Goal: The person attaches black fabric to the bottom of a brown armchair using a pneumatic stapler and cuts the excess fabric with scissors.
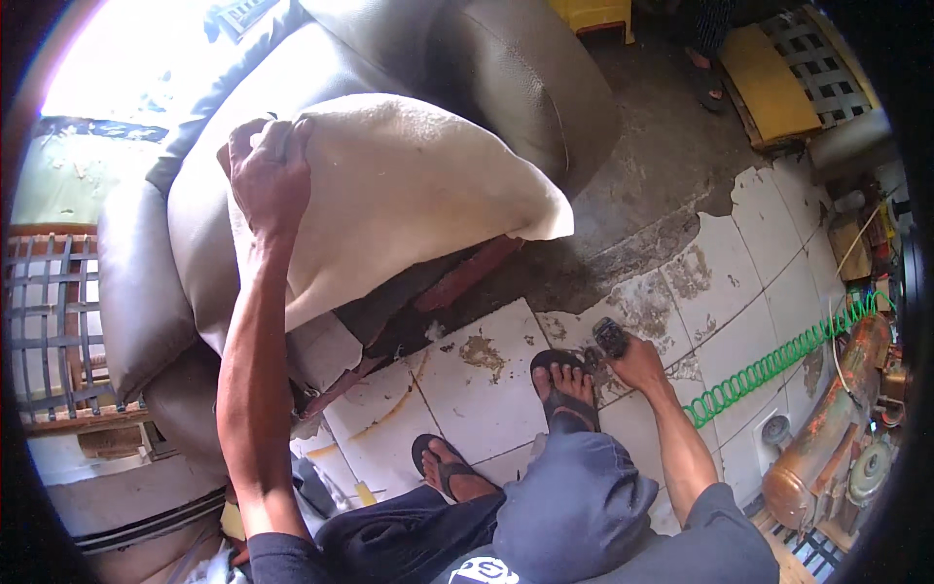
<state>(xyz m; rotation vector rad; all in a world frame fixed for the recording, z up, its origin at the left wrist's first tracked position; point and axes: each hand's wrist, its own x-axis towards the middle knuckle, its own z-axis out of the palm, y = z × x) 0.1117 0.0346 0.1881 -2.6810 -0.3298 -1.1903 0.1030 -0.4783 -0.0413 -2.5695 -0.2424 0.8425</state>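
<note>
Gripping the upper left edge of a broad, cream-white, soft-looking sheet, the left hand has its fingers curled closed over the rim. The sheet lies against a bulky grey leather-look upholstered seat, its narrow right corner pointing out over the dark, worn floor. Well apart from it, the right hand is closed around a small dark handheld tool above the chipped white floor tiles, near the right foot. A green coiled hose reaches the right forearm; whether it joins the tool I cannot tell.
</note>
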